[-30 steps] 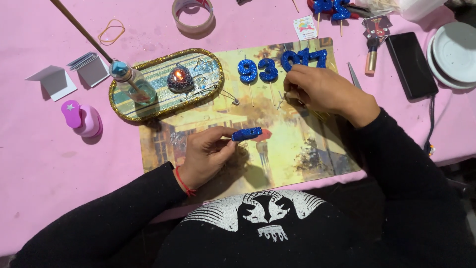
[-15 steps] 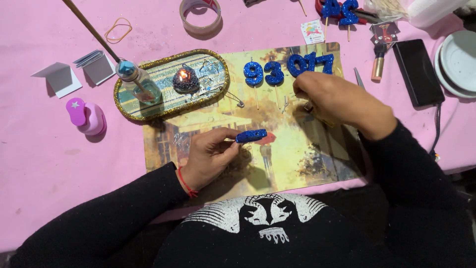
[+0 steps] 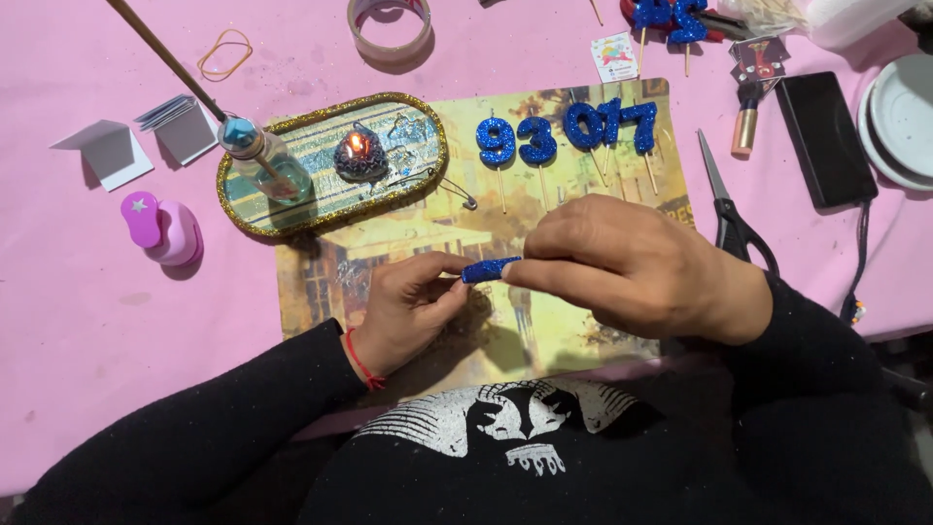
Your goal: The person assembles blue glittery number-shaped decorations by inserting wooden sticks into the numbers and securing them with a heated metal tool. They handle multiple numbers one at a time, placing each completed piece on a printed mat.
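My left hand (image 3: 408, 306) and right hand (image 3: 622, 267) together at frame centre, fingertips of both pinched on small blue glitter piece (image 3: 489, 269), held over yellow picture mat (image 3: 583, 331). Row of blue glitter numerals (image 3: 569, 131) above, upper centre. Scissors (image 3: 731, 216) right.

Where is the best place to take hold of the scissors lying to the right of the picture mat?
Probably at the black loop handles of the scissors, coming from the near side beside the right hand. They lie flat on the pink tablecloth with the shut blades pointing away, so fingers stay clear of the tips. The phone to their right leaves some room.
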